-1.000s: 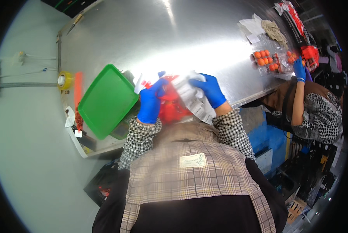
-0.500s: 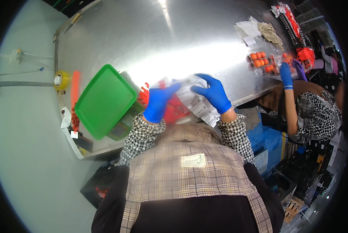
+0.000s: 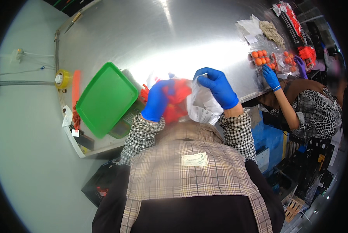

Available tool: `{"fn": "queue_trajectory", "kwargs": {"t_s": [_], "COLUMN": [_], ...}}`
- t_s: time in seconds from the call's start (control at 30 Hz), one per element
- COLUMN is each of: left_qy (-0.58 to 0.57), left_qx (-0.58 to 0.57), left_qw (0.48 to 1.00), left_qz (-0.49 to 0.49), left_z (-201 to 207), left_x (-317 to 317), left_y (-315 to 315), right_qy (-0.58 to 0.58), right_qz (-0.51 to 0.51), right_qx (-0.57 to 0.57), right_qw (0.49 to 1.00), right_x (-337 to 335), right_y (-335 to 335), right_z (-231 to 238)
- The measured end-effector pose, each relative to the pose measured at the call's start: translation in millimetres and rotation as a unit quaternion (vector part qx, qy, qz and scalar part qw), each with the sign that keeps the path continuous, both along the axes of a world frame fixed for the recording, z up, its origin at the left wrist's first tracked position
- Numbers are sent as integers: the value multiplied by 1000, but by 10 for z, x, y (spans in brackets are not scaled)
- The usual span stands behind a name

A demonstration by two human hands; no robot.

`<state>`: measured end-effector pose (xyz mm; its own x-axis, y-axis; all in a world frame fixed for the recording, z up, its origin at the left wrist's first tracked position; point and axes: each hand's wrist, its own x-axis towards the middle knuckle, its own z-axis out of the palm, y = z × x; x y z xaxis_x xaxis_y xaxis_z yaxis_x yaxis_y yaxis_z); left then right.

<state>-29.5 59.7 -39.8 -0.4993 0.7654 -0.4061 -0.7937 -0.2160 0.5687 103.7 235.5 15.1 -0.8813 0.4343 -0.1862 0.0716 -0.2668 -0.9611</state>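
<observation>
My left hand (image 3: 157, 101), in a blue glove, is closed round a bunched piece of red netting (image 3: 177, 98), which is smeared by motion. My right hand (image 3: 219, 88), also blue-gloved, pinches a curled strip of white printed labels (image 3: 203, 112) beside the netting. Both hands are above the near edge of the steel table, close to my chest. More red strips with white tags (image 3: 144, 93) lie just left of my left hand. Next to that forearm is a green rectangular tray or lid (image 3: 106, 99), on top of a see-through container (image 3: 121, 130).
Along the table's left edge are a yellow tape roll (image 3: 62, 79) and an orange-red strip (image 3: 76, 87); a knife (image 3: 73, 22) lies at the far left. At right, a co-worker's gloved hand (image 3: 271, 79) is by packs of orange-red round produce (image 3: 260, 58), near a crumpled cloth (image 3: 271, 33).
The label strip has swung from stretched between my hands to curled under my right hand. My left hand has lifted the red netting higher. The co-worker's blue-gloved hand has moved left.
</observation>
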Motion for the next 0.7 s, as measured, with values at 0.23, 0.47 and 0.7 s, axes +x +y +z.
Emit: {"fn": "queue_trajectory", "kwargs": {"t_s": [0.23,0.47,0.7], "left_qy": [402,131,491], "left_qx": [-135,-63,-105], "left_qw": [904,989,857], "left_qz": [-58,-39,-117], "left_z": [80,-351,-742], "left_x": [-34,-28,-110], "left_y": [-75,-156,-280], "right_qy": [-97,62,25], "right_qz": [-10,43,29], "right_qx": [7,164,148], "right_qw": [995,984,988], "right_x": [-203,-403,-378], "right_y": [-144,-330,-238], "right_z": [-394,-27,-16]}}
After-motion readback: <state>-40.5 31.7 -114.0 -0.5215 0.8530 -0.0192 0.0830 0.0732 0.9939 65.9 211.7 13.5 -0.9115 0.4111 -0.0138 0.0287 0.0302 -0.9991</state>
